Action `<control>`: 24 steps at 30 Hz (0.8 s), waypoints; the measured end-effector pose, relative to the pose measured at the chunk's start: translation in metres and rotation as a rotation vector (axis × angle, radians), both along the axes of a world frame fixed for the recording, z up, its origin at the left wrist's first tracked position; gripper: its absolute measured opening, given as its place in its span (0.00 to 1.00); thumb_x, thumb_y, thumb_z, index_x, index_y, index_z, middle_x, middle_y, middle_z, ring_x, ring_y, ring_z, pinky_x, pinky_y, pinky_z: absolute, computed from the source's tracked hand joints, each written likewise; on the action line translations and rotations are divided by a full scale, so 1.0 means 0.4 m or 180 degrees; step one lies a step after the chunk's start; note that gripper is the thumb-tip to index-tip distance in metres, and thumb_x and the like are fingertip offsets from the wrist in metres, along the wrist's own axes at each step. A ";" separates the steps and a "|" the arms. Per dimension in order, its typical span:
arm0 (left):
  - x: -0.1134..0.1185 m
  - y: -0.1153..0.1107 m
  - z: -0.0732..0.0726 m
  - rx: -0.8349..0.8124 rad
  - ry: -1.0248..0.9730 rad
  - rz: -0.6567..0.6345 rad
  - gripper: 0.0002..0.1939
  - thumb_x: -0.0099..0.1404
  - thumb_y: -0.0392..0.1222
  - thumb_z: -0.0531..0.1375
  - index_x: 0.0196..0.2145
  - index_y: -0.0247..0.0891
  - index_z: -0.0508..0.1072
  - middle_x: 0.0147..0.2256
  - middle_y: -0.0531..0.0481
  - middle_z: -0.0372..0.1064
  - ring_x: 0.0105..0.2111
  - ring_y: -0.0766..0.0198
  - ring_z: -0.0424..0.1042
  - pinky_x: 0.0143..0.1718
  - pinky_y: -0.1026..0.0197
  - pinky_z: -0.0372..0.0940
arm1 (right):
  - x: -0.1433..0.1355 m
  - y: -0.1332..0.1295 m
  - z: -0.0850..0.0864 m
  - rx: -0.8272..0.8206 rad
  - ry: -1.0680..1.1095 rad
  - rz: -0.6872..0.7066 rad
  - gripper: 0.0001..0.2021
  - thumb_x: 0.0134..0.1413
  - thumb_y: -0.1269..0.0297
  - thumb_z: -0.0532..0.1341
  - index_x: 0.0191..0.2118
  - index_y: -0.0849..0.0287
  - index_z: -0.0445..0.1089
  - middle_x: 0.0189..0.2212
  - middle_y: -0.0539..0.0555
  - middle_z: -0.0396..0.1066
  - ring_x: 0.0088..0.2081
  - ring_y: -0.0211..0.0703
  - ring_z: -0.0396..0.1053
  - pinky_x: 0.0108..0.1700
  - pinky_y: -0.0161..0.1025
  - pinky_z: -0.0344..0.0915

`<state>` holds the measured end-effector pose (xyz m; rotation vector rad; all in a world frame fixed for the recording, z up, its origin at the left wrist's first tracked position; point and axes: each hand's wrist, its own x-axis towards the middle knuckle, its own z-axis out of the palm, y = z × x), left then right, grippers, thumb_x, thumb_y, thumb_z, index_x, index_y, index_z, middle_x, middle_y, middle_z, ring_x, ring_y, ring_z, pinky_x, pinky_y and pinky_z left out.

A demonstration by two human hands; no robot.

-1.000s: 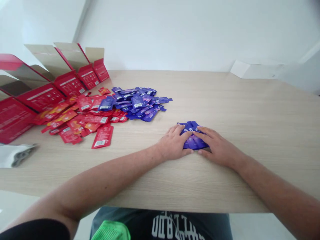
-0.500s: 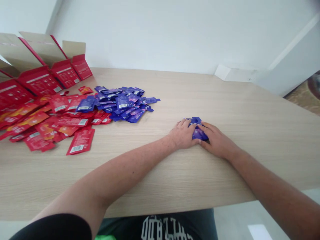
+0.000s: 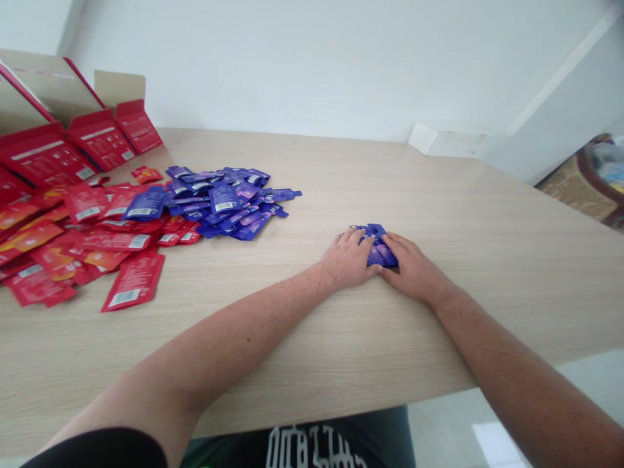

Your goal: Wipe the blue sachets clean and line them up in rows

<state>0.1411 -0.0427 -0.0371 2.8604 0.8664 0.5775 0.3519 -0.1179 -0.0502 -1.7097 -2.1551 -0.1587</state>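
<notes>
- A smooth, plain white wall [image 3: 292, 71] fills the top of the frame.
- Below it spreads the table [image 3: 497, 214], pale and straight-grained like wood, matt on top.
- Red cardboard boxes [image 3: 36, 156] stand in a row at the upper left, flaps up, their insides dull beige.
- Red packets [image 3: 92, 244], flat, creased and slightly glossy, sprawl in a heap at the left, some with orange patches.
- Purple packets [image 3: 224, 203] of the same flat kind, slick and crinkled, pile up left of centre, touching the red heap.
- My left hand [image 3: 348, 259] lies right of centre, fingers outstretched close together, holding the left side of a small purple stack [image 3: 384, 255].
- My right hand [image 3: 414, 266] holds the stack's right side, fingers at its far edge and thumb at its near one, a narrow span.
- That stack lies on the table between my palms: flat packets overlapping, partly hidden by my fingers.
- Against a second ago, my view has swung right: the boxes and heaps sit further left, and a dark curved rim [image 3: 592, 185] shows at the right edge.
- My thumbs now nearly meet, and less purple shows between my hands.
</notes>
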 end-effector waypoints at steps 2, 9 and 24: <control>-0.001 0.000 0.001 -0.0020 0.0005 -0.0010 0.39 0.67 0.63 0.55 0.65 0.33 0.59 0.66 0.33 0.55 0.67 0.41 0.51 0.66 0.40 0.50 | 0.004 0.005 -0.007 -0.0049 -0.0013 -0.0074 0.42 0.58 0.41 0.59 0.68 0.69 0.55 0.66 0.72 0.57 0.67 0.64 0.55 0.67 0.60 0.57; 0.001 -0.002 0.001 0.0002 -0.0123 -0.0003 0.35 0.69 0.61 0.52 0.64 0.32 0.62 0.65 0.33 0.57 0.66 0.42 0.53 0.66 0.41 0.50 | 0.015 0.020 -0.017 -0.0135 0.0271 -0.0111 0.36 0.61 0.52 0.58 0.69 0.66 0.53 0.67 0.70 0.55 0.68 0.64 0.53 0.68 0.62 0.54; -0.002 -0.001 0.009 -0.0116 -0.0145 -0.0020 0.35 0.69 0.60 0.54 0.65 0.35 0.61 0.65 0.35 0.57 0.67 0.45 0.53 0.67 0.43 0.49 | 0.067 -0.035 0.025 -0.0460 0.0569 0.0141 0.37 0.52 0.73 0.57 0.70 0.59 0.55 0.70 0.60 0.52 0.70 0.54 0.51 0.72 0.54 0.49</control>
